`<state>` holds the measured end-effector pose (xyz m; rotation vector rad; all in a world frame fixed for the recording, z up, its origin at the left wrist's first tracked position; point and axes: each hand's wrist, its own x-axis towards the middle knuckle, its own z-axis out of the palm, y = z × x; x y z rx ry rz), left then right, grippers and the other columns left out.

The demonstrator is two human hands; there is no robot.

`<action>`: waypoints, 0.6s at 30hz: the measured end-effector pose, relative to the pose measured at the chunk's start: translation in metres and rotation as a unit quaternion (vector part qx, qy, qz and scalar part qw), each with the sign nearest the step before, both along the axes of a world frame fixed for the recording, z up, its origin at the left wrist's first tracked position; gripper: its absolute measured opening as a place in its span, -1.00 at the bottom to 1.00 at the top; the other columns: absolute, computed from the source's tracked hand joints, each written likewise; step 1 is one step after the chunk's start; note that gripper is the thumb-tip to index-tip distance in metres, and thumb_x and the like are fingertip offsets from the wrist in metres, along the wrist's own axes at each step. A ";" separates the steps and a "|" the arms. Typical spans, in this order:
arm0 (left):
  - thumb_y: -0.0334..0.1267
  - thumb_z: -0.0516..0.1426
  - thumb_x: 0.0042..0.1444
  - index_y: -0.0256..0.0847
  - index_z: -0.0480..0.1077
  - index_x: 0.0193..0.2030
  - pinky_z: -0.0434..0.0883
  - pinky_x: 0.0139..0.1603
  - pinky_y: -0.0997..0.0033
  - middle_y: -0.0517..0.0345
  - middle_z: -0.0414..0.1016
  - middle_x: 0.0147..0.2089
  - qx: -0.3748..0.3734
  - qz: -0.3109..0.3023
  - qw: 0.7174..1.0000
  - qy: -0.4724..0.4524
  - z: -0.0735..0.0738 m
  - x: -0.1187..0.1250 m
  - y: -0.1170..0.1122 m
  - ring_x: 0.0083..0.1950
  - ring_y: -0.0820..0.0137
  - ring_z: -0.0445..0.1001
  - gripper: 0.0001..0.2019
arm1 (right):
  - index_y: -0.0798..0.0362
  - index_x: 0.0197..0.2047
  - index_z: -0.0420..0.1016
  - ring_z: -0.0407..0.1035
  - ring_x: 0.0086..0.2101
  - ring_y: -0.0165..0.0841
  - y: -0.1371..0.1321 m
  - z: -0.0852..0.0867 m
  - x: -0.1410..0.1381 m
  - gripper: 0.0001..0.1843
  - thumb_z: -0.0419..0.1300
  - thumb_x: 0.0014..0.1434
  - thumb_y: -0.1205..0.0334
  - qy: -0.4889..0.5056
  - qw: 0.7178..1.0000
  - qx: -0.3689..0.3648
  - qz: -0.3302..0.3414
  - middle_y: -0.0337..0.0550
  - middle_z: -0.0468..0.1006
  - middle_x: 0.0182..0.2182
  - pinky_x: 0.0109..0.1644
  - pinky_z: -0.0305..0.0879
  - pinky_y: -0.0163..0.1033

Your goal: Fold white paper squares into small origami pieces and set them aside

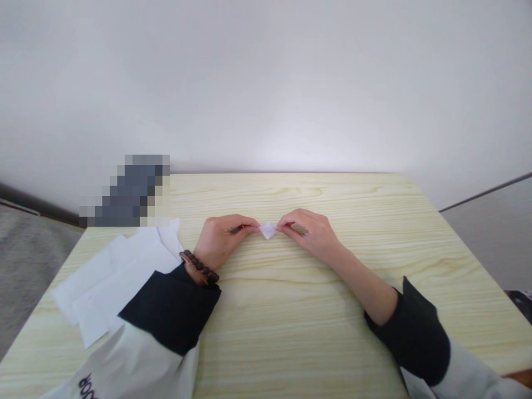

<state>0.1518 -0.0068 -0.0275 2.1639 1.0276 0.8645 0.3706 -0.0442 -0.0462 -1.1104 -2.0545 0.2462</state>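
A small folded piece of white paper (268, 230) sits just above the light wooden table (291, 310), near its middle. My left hand (222, 238) pinches the paper's left corner with thumb and fingertips, its other fingers curled. My right hand (310, 233) pinches the right corner in the same way. Both wrists rest low over the tabletop. A dark bead bracelet (199, 267) circles my left wrist.
Several loose white paper sheets (108, 282) lie overlapping at the table's left side, partly under my left sleeve. A blurred dark object (128, 191) stands at the back left corner. A plain white wall rises behind the table's far edge.
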 end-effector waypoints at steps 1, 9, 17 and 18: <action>-0.19 0.15 0.11 -0.15 0.55 -0.32 0.43 -0.24 0.47 0.22 0.61 -0.32 0.003 -0.004 1.000 0.005 0.000 0.000 0.000 -0.30 0.39 0.55 -0.84 | 0.01 -0.28 0.46 0.43 -0.35 -0.41 0.000 0.000 0.000 -0.90 0.14 0.24 0.22 -0.002 1.000 0.000 0.001 -0.20 0.57 -0.38 -0.23 0.33 -0.31; -0.20 0.12 0.12 -0.14 0.53 -0.35 0.40 -0.27 0.46 0.20 0.59 -0.36 0.044 -0.009 0.998 0.042 -0.003 0.001 0.001 -0.35 0.41 0.50 -0.83 | 0.02 -0.27 0.45 0.42 -0.34 -0.41 0.000 0.000 -0.001 -0.90 0.13 0.24 0.23 -0.017 1.000 -0.015 0.005 -0.19 0.55 -0.36 -0.22 0.32 -0.30; -0.14 0.17 0.09 -0.17 0.53 -0.35 0.38 -0.37 0.48 0.24 0.59 -0.39 0.022 0.056 0.998 0.020 0.001 0.001 -0.001 -0.43 0.44 0.46 -0.83 | 0.01 -0.28 0.51 0.44 -0.36 -0.37 0.004 -0.002 0.006 -0.84 0.25 0.13 0.11 -0.007 0.999 -0.042 -0.026 -0.19 0.59 -0.38 -0.23 0.34 -0.26; -0.14 0.18 0.09 -0.17 0.52 -0.34 0.39 -0.34 0.47 0.23 0.59 -0.37 0.018 0.060 0.998 0.013 0.002 0.001 -0.002 -0.40 0.43 0.48 -0.83 | 0.00 -0.29 0.52 0.44 -0.38 -0.37 0.004 -0.001 0.005 -0.86 0.24 0.15 0.12 -0.008 0.999 -0.042 -0.030 -0.20 0.59 -0.40 -0.25 0.34 -0.26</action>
